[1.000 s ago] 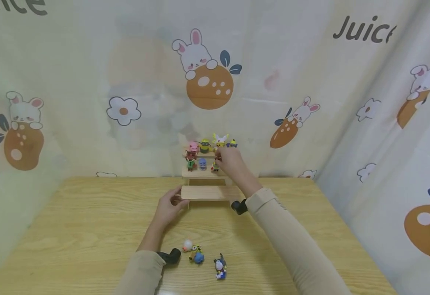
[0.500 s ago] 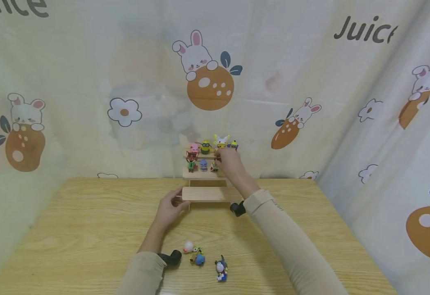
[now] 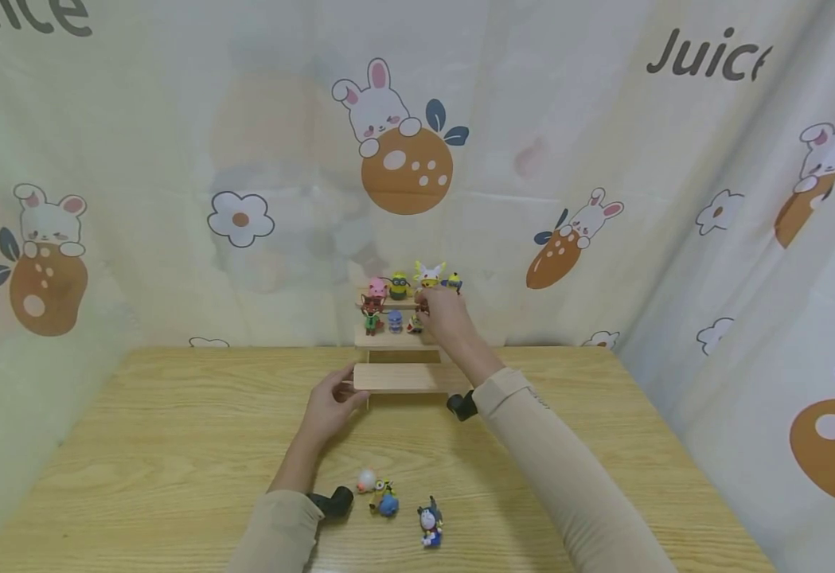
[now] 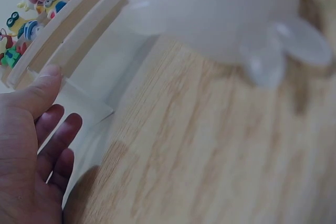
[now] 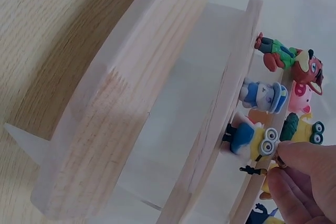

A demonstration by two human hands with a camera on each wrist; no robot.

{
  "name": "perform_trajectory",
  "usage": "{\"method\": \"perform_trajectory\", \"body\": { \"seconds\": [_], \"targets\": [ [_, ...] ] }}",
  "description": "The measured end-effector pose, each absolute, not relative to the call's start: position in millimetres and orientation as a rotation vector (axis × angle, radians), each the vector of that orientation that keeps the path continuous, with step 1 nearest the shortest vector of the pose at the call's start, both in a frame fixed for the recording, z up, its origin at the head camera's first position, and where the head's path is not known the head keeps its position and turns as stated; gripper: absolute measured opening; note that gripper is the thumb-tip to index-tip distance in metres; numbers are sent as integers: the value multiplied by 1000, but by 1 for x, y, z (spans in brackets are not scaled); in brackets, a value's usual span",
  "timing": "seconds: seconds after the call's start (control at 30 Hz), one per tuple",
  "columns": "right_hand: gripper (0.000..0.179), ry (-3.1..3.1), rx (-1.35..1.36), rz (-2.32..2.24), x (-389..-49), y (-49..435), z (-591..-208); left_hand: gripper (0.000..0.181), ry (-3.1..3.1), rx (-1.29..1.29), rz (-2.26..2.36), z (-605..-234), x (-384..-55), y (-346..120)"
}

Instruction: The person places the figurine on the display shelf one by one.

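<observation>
A tiered wooden display stand (image 3: 406,377) stands at the table's back edge. My left hand (image 3: 327,402) holds the left end of its lowest shelf; in the left wrist view, the thumb (image 4: 48,77) lies at the shelf's end with the other fingers half curled below. My right hand (image 3: 447,317) reaches to the middle shelf and pinches a minion figurine (image 5: 254,142) by its head. The minion's feet are at the shelf. Beside it stand a blue-capped rabbit figurine (image 5: 261,96) and a fox figurine (image 5: 291,59) in green.
On the top shelf are a pink pig figurine (image 3: 377,287), a green-capped minion (image 3: 399,285) and others. Nearer on the table lie a white round-headed figurine (image 3: 366,481), a minion in blue (image 3: 387,504) and a dark-horned figurine (image 3: 430,523). A printed curtain (image 3: 288,143) hangs behind.
Both hands stay in almost the same places. The minion at my right hand has shifted very slightly left on the middle shelf.
</observation>
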State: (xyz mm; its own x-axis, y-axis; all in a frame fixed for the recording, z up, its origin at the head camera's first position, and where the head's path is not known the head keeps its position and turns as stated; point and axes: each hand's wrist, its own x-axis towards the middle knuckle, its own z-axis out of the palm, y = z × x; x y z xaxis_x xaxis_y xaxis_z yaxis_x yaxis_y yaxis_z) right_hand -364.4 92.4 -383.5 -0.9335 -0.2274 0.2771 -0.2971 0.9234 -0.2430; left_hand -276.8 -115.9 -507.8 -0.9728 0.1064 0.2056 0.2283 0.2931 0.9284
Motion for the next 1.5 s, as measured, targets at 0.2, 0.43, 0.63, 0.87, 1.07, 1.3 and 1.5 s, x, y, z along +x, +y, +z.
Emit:
{"method": "perform_trajectory", "body": {
  "seconds": [0.2,0.43,0.63,0.87,1.07,1.3,1.5],
  "targets": [
    [22,-2841,397,431,-366,93,-384,60,-2439,-317,-1782,-505,-275,-116],
    [25,-2827,400,479,-363,96,-382,61,-2412,-292,-1789,-522,-286,-115],
    [25,-2745,414,574,-345,109,-381,64,-2415,-287,-1784,-543,-297,-115],
    [21,-2779,521,766,-291,132,-408,65,-2404,-309,-1794,-545,-298,-116],
    [28,-3049,893,840,-238,136,-433,65,-2424,-299,-1740,-542,-299,-118],
    [47,-3341,1214,643,-199,128,-435,66,-2427,-313,-1777,-542,-299,-116],
    [51,-3409,1242,437,-184,120,-434,65,-2436,-286,-1775,-536,-294,-117]
  ]
}}
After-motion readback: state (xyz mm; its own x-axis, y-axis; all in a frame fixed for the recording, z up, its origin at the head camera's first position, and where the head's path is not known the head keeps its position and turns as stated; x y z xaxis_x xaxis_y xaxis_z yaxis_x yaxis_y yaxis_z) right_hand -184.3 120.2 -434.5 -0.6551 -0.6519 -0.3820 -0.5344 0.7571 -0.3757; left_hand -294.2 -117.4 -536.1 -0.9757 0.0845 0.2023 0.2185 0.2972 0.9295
